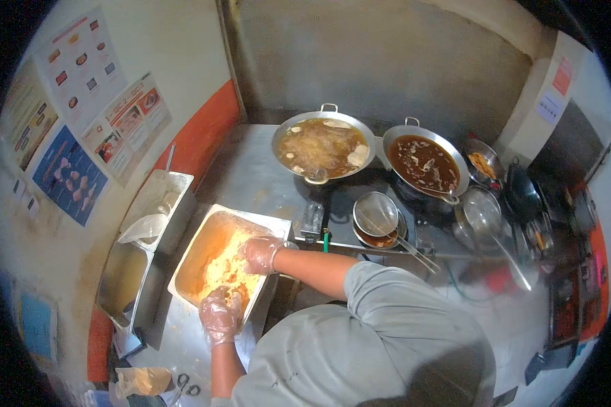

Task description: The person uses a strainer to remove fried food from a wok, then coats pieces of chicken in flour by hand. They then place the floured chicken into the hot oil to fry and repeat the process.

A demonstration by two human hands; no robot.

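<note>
A rectangular metal tub (182,266) holds loose, crumbly yellow-orange breading (225,266). Both of my hands wear clear plastic gloves and are inside the tub. At its near edge, my left hand (220,317) has its fingers curled round a clump of the breading. My right hand (262,255) reaches in over the right side, palm down, with its fingertips sunk in the breading and hidden. The breading is heaped between and beyond my two hands.
Two wide pans stand at the back: one of bubbling oil with pale pieces (323,146), one of dark brown liquid (424,163). A mesh strainer (376,214) rests right of the tub. Deep metal bins (142,261) line the left wall. Bowls and a long-handled skimmer (483,211) sit right.
</note>
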